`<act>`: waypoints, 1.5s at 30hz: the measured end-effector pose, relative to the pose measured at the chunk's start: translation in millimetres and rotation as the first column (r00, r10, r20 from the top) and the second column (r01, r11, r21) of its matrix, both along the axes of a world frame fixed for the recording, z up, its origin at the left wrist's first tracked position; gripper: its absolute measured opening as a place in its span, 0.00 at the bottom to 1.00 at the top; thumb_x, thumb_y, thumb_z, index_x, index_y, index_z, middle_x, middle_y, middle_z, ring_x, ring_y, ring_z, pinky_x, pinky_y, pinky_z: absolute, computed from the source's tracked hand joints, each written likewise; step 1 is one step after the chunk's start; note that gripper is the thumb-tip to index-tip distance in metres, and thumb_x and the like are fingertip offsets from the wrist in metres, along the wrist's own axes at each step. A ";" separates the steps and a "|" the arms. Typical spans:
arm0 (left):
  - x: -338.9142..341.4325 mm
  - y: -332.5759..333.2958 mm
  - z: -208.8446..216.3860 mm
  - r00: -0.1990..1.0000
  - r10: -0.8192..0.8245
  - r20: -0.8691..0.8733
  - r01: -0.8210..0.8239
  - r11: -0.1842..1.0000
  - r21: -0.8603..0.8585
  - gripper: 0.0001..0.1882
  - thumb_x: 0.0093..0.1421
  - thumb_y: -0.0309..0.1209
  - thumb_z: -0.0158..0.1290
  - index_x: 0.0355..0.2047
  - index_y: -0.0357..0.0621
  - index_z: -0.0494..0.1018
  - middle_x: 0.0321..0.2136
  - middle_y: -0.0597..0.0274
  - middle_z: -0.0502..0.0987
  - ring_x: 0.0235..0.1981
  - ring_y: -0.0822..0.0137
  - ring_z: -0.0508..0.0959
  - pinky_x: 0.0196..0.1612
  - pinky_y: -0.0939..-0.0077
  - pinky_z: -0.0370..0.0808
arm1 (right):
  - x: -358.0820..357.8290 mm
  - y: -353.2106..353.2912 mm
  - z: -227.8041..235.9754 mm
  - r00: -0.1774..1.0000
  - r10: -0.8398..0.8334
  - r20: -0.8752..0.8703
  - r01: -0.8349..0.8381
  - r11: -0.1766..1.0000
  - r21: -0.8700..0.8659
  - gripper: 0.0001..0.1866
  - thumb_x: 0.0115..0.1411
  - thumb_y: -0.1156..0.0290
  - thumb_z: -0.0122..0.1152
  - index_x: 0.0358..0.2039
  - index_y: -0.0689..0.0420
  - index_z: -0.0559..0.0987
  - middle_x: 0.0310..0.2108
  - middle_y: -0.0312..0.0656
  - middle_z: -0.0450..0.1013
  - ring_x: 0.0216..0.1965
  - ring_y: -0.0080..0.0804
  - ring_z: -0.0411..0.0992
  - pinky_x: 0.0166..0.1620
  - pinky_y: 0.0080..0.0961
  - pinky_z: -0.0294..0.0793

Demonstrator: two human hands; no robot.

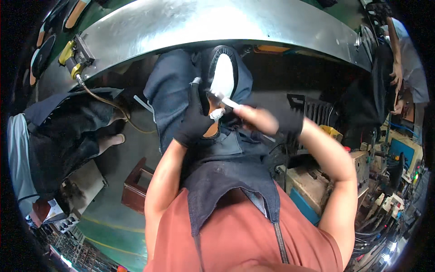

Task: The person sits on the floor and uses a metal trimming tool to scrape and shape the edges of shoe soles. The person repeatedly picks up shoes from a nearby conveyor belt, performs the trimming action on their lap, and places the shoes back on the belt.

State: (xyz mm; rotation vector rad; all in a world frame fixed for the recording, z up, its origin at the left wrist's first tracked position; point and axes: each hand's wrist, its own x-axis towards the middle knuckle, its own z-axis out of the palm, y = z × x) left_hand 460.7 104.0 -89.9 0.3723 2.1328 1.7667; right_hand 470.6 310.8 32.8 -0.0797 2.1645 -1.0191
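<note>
The black shoe (223, 75) lies sole-up on the dark denim (168, 77), the metal bench (190, 25) beyond it; the left hand (192, 115) is clamped round the shoe's near end; the right hand (267, 119), right of the shoe, is closed on a white-handled tool (232, 104) — head blurred, probably working the sole; the next stroke seems to call for a steady shoe — and left fingertips clear.

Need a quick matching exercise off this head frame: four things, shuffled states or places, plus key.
Things:
1. left hand
2. right hand
3. shoe
4. yellow hose-fed tool

States or places:
A. gripping a white-handled tool
B. lying at the left part of the metal bench
C. gloved in black, holding the shoe
D. white face up, dark rim around it

Pairs: 1-C, 2-A, 3-D, 4-B
</note>
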 end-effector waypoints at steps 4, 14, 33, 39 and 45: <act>-0.3 -1.5 9.1 0.999 -0.007 0.035 0.006 0.999 0.043 0.54 0.50 0.31 0.63 0.63 0.33 0.35 0.60 0.41 0.49 0.62 0.53 0.54 0.62 0.64 0.54 | 8.2 7.0 -15.7 0.521 0.451 -0.725 -0.084 0.872 0.482 0.13 0.55 0.60 0.58 0.29 0.57 0.76 0.36 0.45 0.70 0.34 0.45 0.71 0.35 0.38 0.71; 7.7 0.4 -3.1 0.977 -0.049 -0.209 -0.031 0.932 -0.360 0.54 0.50 0.41 0.62 0.61 0.22 0.37 0.61 0.29 0.44 0.64 0.40 0.47 0.65 0.59 0.47 | -1.1 0.4 2.0 0.795 0.324 -0.513 -0.119 0.912 0.392 0.17 0.59 0.57 0.52 0.26 0.59 0.77 0.25 0.52 0.73 0.28 0.49 0.74 0.31 0.41 0.73; -24.6 3.7 -19.7 0.919 0.176 -0.354 -0.314 0.868 -0.384 0.38 0.57 0.51 0.52 0.57 0.35 0.57 0.48 0.36 0.68 0.50 0.41 0.69 0.52 0.56 0.67 | -8.2 -10.7 56.9 0.761 0.532 -0.371 -0.363 0.823 0.436 0.23 0.57 0.50 0.55 0.18 0.58 0.79 0.23 0.52 0.75 0.28 0.48 0.76 0.32 0.39 0.74; -28.9 -48.1 -17.7 0.916 -0.248 -0.315 0.086 0.889 -0.449 0.27 0.67 0.38 0.41 0.62 0.36 0.55 0.56 0.46 0.63 0.57 0.55 0.65 0.62 0.66 0.56 | -14.9 -8.7 -3.8 0.600 0.488 -0.634 -0.433 0.864 0.256 0.22 0.55 0.48 0.56 0.25 0.57 0.74 0.19 0.45 0.70 0.23 0.43 0.73 0.28 0.35 0.73; -33.2 -34.7 -9.0 0.987 -0.147 -0.069 0.120 0.944 -0.308 0.25 0.71 0.39 0.28 0.60 0.36 0.58 0.52 0.51 0.68 0.53 0.62 0.67 0.60 0.70 0.57 | 13.2 -22.7 -26.5 0.750 0.239 -0.616 -0.409 0.900 -0.149 0.20 0.62 0.55 0.48 0.30 0.60 0.77 0.25 0.52 0.75 0.28 0.45 0.74 0.30 0.37 0.72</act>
